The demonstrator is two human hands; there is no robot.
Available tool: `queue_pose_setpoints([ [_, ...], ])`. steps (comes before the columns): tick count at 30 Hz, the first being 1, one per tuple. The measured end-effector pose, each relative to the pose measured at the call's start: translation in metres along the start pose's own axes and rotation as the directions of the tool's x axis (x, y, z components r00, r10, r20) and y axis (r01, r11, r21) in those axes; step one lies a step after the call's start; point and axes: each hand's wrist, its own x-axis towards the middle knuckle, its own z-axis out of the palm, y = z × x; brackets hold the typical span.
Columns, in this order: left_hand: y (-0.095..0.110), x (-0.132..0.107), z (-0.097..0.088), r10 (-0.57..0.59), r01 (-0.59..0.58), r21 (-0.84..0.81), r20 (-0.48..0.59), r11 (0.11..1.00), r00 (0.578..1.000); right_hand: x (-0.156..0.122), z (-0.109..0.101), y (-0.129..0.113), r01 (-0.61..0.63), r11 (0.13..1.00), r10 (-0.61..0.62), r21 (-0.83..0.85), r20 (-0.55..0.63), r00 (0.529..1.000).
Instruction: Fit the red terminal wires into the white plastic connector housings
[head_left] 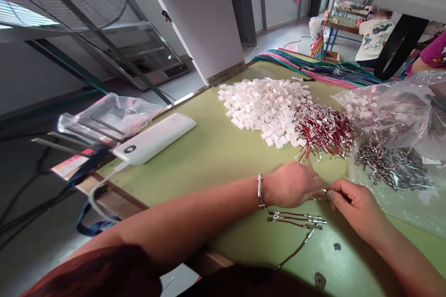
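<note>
My left hand [296, 184], with a bracelet at the wrist, is closed, its fingertips partly hidden. Right against it, my right hand [357, 202] pinches the small silver end of a terminal wire [324, 190] between thumb and forefinger. The wire's other end runs into my left fingers. Below the hands, several short red wires with metal terminals [296, 218] lie side by side on the green table, and another wire [296, 250] slants toward the front edge. Just beyond my left hand is a heap of red terminal wires [325, 130].
White plastic connector housings [265, 106] form a big pile behind. Plastic bags [393, 106] and dark small parts [393, 164] lie right. Bundled coloured wires [313, 67] stretch along the back. A white power bank [156, 138] with a cable sits left. A person [374, 37] is far off.
</note>
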Motion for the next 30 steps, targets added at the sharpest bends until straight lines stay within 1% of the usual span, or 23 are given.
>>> queue_pose_setpoints([
  [1,-0.005,0.001,-0.004,-0.04,0.039,-0.041,-0.038,0.998,0.998,0.001,0.0,0.001,0.024,0.999,-0.025,-0.046,-0.014,1.0],
  [2,-0.011,0.002,-0.007,-0.119,0.112,-0.079,-0.087,0.991,0.989,0.003,0.0,0.001,0.058,0.994,-0.061,-0.096,-0.026,0.998],
  [3,-0.017,0.003,-0.009,-0.229,0.216,-0.101,-0.139,0.971,0.963,0.004,0.002,0.002,0.097,0.985,-0.103,-0.142,-0.035,0.994],
  [4,-0.023,0.005,-0.009,-0.344,0.331,-0.098,-0.19,0.939,0.92,0.005,0.004,0.002,0.137,0.974,-0.146,-0.181,-0.04,0.988],
  [5,-0.027,0.006,-0.009,-0.421,0.415,-0.077,-0.223,0.907,0.879,0.005,0.006,0.003,0.177,0.961,-0.19,-0.215,-0.042,0.981],
  [6,-0.031,0.008,-0.008,-0.448,0.451,-0.041,-0.23,0.892,0.864,0.005,0.009,0.003,0.212,0.945,-0.228,-0.249,-0.039,0.973],
  [7,-0.032,0.009,-0.006,-0.441,0.453,0.004,-0.218,0.892,0.871,0.005,0.012,0.003,0.237,0.928,-0.256,-0.288,-0.029,0.966],
  [9,-0.032,0.012,-0.002,-0.373,0.388,0.083,-0.15,0.918,0.916,0.004,0.016,0.003,0.247,0.889,-0.271,-0.386,-0.006,0.963],
  [10,-0.031,0.013,0.0,-0.347,0.36,0.108,-0.123,0.927,0.93,0.003,0.017,0.003,0.244,0.867,-0.264,-0.434,0.013,0.964],
  [12,-0.03,0.012,0.001,-0.321,0.331,0.125,-0.095,0.935,0.942,0.0,0.018,0.001,0.23,0.832,-0.23,-0.505,0.063,0.971],
  [14,-0.031,0.008,0.001,-0.289,0.297,0.108,-0.082,0.949,0.954,-0.003,0.018,-0.003,0.231,0.819,-0.193,-0.526,0.126,0.973],
  [17,-0.035,0.001,-0.002,-0.225,0.23,0.072,-0.066,0.971,0.972,-0.009,0.019,-0.007,0.263,0.822,-0.187,-0.505,0.198,0.962],
  [18,-0.037,0.0,-0.003,-0.215,0.219,0.063,-0.062,0.974,0.975,-0.01,0.019,-0.008,0.276,0.824,-0.199,-0.495,0.202,0.959],
  [20,-0.039,-0.002,-0.004,-0.223,0.226,0.055,-0.053,0.973,0.973,-0.01,0.015,-0.005,0.279,0.829,-0.223,-0.484,0.172,0.96],
  [22,-0.04,-0.002,-0.003,-0.269,0.271,0.052,-0.056,0.961,0.962,-0.007,0.003,0.003,0.242,0.848,-0.224,-0.472,0.094,0.97],
  [23,-0.041,-0.002,-0.003,-0.291,0.294,0.045,-0.059,0.955,0.955,-0.004,-0.006,0.009,0.202,0.862,-0.211,-0.465,0.034,0.977],
  [24,-0.04,-0.001,-0.003,-0.308,0.31,0.031,-0.063,0.95,0.949,-0.002,-0.018,0.017,0.154,0.879,-0.185,-0.451,-0.026,0.982],
  [25,-0.04,-0.001,-0.003,-0.318,0.32,0.012,-0.071,0.947,0.945,0.001,-0.03,0.026,0.081,0.895,-0.145,-0.439,-0.114,0.983],
  [26,-0.039,-0.001,-0.003,-0.322,0.323,-0.006,-0.083,0.946,0.943,0.005,-0.043,0.037,-0.002,0.898,-0.093,-0.439,-0.195,0.976],
  [28,-0.037,-0.001,-0.004,-0.306,0.305,-0.026,-0.107,0.952,0.946,0.011,-0.067,0.06,-0.205,0.86,0.036,-0.467,-0.345,0.938],
  [29,-0.036,0.0,-0.004,-0.295,0.294,-0.025,-0.117,0.955,0.948,0.014,-0.077,0.072,-0.28,0.83,0.093,-0.483,-0.376,0.922],
  [30,-0.035,0.0,-0.003,-0.282,0.282,-0.016,-0.121,0.959,0.952,0.016,-0.083,0.084,-0.322,0.81,0.125,-0.491,-0.391,0.912],
])
